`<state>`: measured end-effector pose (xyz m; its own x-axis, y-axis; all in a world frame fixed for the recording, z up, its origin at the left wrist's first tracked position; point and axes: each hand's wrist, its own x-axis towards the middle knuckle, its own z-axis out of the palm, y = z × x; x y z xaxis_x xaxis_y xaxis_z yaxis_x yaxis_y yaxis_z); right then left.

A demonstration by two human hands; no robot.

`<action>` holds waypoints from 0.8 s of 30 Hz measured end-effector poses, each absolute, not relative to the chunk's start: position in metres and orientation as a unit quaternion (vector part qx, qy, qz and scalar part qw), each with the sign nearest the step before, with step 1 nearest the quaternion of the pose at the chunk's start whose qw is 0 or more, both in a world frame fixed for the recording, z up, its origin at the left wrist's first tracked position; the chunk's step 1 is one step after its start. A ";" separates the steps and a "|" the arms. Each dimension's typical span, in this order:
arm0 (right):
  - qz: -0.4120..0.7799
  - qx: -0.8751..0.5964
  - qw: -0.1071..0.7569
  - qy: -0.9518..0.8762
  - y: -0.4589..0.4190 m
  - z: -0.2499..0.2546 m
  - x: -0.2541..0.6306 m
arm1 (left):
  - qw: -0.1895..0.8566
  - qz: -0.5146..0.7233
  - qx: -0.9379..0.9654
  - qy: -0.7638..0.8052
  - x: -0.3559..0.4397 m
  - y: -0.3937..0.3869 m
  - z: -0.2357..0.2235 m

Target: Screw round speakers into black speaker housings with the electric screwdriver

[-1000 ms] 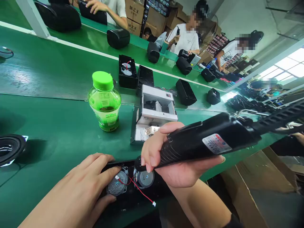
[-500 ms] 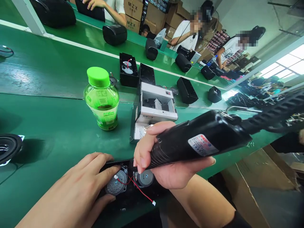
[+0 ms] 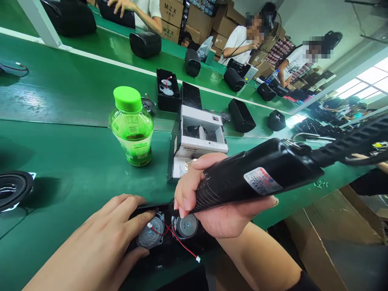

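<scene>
My right hand (image 3: 212, 202) is wrapped round a black electric screwdriver (image 3: 257, 178), its tip pointing down beside the right speaker driver (image 3: 185, 225) in a black speaker housing (image 3: 178, 246) at the near edge of the green bench. My left hand (image 3: 100, 242) lies on the housing's left end, fingers spread, with fingertips by the left speaker driver (image 3: 149, 236). Red wires (image 3: 178, 242) run from the drivers to a small white plug. The screwdriver's tip is hidden behind my fingers.
A green bottle (image 3: 132, 127) stands ahead of my hands, next to a white screw feeder box (image 3: 200, 139). Black speaker housings (image 3: 168, 95) lie along the green conveyor (image 3: 60, 85). A loose speaker cone (image 3: 13, 192) sits far left. People work across the line. Cardboard boxes (image 3: 333, 234) stand at lower right.
The screwdriver and my right hand shifted slightly left and down over the right driver, then a little back. My left hand has stayed on the housing.
</scene>
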<state>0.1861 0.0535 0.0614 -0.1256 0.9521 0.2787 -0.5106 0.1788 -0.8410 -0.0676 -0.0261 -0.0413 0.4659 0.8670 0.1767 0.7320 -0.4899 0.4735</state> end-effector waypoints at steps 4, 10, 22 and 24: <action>0.600 -0.237 0.616 -0.453 0.052 0.061 0.185 | 0.166 0.198 0.840 0.477 -0.067 -0.026 -0.041; 0.602 -0.223 0.613 -0.461 0.050 0.059 0.187 | 0.167 0.200 0.843 0.470 -0.065 -0.025 -0.040; 0.650 -0.232 0.509 -0.514 0.038 0.050 0.197 | 0.218 0.203 0.834 0.465 -0.054 -0.006 -0.014; 0.647 -0.220 0.510 -0.522 0.039 0.046 0.196 | 0.245 0.167 0.827 0.478 -0.053 -0.002 -0.005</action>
<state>0.1956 0.0388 0.0459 -0.3834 0.8897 0.2479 -0.4310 0.0650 -0.9000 -0.0526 -0.0019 -0.0050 0.4882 0.8718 0.0413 0.7085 -0.4234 0.5646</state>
